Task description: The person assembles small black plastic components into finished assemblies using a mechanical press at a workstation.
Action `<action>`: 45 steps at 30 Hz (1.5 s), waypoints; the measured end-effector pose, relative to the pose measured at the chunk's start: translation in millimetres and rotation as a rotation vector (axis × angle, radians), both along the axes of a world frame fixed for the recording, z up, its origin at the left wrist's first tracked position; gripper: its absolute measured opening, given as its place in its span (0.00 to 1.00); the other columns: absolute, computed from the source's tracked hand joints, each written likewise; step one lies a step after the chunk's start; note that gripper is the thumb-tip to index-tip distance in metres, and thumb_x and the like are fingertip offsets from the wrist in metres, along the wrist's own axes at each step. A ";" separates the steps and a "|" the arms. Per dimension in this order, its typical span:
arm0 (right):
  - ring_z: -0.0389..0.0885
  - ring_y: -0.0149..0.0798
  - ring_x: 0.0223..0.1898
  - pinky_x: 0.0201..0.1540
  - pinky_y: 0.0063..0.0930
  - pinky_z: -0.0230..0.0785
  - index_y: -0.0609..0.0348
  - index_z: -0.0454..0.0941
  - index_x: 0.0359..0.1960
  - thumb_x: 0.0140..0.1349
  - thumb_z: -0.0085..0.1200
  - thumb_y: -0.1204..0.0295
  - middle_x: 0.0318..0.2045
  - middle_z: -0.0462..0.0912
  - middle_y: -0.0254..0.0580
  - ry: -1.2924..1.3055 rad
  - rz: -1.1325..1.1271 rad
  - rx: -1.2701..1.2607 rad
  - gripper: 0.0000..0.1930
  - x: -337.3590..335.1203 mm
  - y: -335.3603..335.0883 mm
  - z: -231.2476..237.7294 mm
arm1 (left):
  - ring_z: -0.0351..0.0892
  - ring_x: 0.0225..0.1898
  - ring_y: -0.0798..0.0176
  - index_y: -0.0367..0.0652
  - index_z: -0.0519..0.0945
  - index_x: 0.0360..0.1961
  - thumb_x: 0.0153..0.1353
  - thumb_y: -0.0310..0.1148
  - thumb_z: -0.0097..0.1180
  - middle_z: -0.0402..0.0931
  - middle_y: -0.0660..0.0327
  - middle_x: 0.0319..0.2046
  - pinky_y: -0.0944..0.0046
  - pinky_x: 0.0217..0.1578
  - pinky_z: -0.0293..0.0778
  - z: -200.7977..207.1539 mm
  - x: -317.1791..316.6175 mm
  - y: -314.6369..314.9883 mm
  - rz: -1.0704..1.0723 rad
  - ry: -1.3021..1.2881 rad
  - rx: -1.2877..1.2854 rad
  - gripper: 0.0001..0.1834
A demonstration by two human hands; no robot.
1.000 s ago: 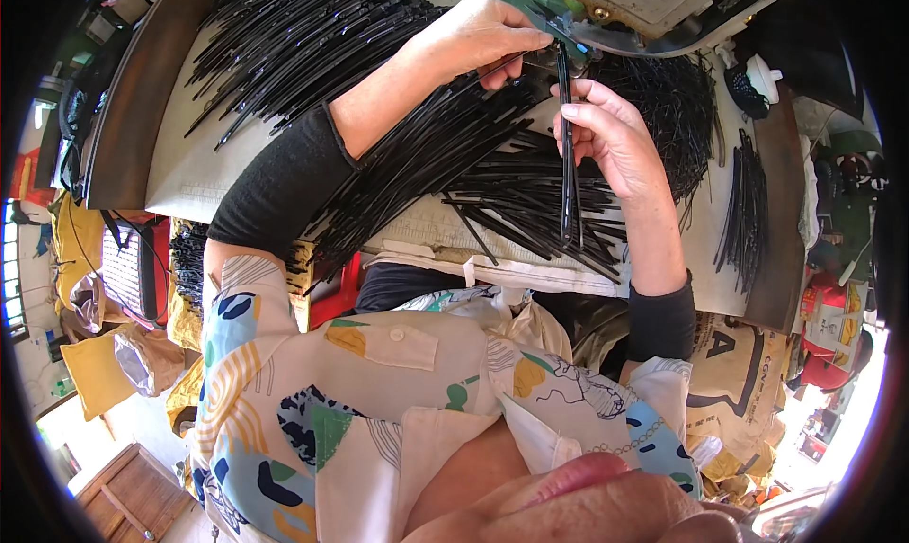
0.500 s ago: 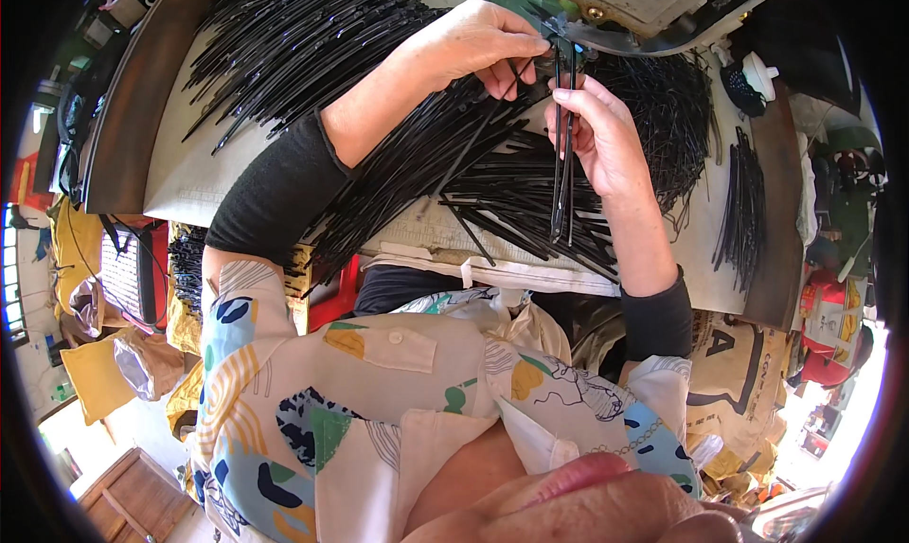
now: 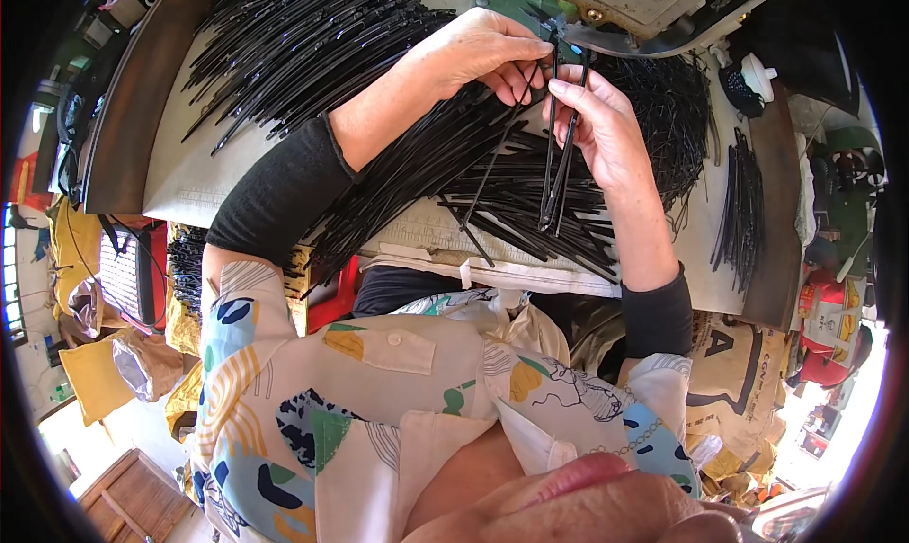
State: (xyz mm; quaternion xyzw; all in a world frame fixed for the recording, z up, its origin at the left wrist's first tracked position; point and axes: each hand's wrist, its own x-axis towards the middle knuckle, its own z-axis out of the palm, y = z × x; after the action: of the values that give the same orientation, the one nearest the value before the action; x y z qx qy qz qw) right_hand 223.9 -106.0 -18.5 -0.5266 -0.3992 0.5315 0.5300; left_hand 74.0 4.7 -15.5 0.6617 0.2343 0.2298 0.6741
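Observation:
My right hand (image 3: 598,126) grips a small bundle of thin black strips (image 3: 557,155) that hangs down from its fingers over the table. My left hand (image 3: 483,53) reaches in from the left, its fingertips pinching the top ends of those strips just under the grey machine (image 3: 653,3). A single strip (image 3: 492,169) slants down from the left fingers. Below both hands lies a thick heap of black strips (image 3: 417,169) on the pale cloth-covered table (image 3: 189,164).
More black strips fan out at the table's upper left (image 3: 294,41) and a tangled mound (image 3: 668,107) sits at the right, with a narrow bunch (image 3: 740,207) near the right edge. Yellow bags (image 3: 90,391), a red container (image 3: 828,330) and printed sacks (image 3: 734,373) surround the seat.
The strips in my right hand have grown from one to a few. Both hands have shifted slightly up toward the machine, and the left fingers have closed in on the strip tops.

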 end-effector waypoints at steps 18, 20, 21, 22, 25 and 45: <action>0.69 0.23 0.18 0.20 0.14 0.59 0.59 0.74 0.35 0.55 0.56 0.67 0.22 0.77 0.36 0.055 0.006 -0.031 0.11 -1.0 6.9 -2.7 | 0.74 0.14 0.70 0.35 0.78 0.21 0.59 0.39 0.54 0.73 0.61 0.15 0.75 0.15 0.69 -1.9 4.2 -0.2 0.049 0.037 0.044 0.18; 0.69 0.23 0.18 0.21 0.13 0.59 0.59 0.74 0.34 0.55 0.55 0.66 0.22 0.77 0.36 0.114 0.003 -0.028 0.10 -3.0 5.8 -1.2 | 0.73 0.13 0.71 0.35 0.78 0.20 0.59 0.40 0.54 0.73 0.61 0.15 0.75 0.14 0.68 -1.9 3.7 -0.5 0.052 0.040 0.053 0.18; 0.69 0.23 0.18 0.21 0.13 0.59 0.59 0.74 0.34 0.55 0.55 0.66 0.22 0.77 0.36 0.114 0.006 -0.027 0.10 -3.2 6.4 -1.1 | 0.72 0.13 0.71 0.36 0.78 0.20 0.59 0.40 0.54 0.73 0.62 0.14 0.75 0.14 0.67 -1.6 3.2 -0.8 0.052 0.045 0.062 0.18; 0.69 0.23 0.18 0.21 0.13 0.60 0.59 0.74 0.34 0.56 0.55 0.66 0.22 0.77 0.36 0.128 0.018 -0.029 0.10 -2.9 6.4 -1.7 | 0.72 0.13 0.71 0.36 0.78 0.20 0.59 0.40 0.54 0.73 0.62 0.14 0.75 0.14 0.67 -1.5 2.5 -1.3 0.054 0.045 0.062 0.18; 0.70 0.24 0.19 0.22 0.14 0.61 0.59 0.75 0.33 0.56 0.55 0.64 0.22 0.76 0.36 0.150 0.024 -0.040 0.11 -4.1 5.0 -4.2 | 0.70 0.11 0.72 0.36 0.78 0.21 0.59 0.40 0.54 0.72 0.63 0.13 0.75 0.12 0.64 -0.5 1.2 -4.0 0.062 0.052 0.098 0.18; 0.58 0.17 0.14 0.16 0.11 0.48 0.63 0.71 0.50 0.64 0.43 0.68 0.24 0.72 0.29 -0.434 -0.066 -0.148 0.16 85.1 -70.0 34.9 | 0.74 0.15 0.65 0.34 0.80 0.28 0.56 0.34 0.52 0.75 0.56 0.16 0.66 0.19 0.70 11.5 -7.6 -11.0 -0.213 0.329 0.522 0.12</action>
State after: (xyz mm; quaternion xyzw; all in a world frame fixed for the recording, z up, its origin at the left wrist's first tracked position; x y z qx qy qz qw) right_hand 309.0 -176.0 16.3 -0.6788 -0.4464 0.4159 0.4086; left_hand 66.4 -6.4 -3.9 0.8613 0.2025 0.1002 0.4552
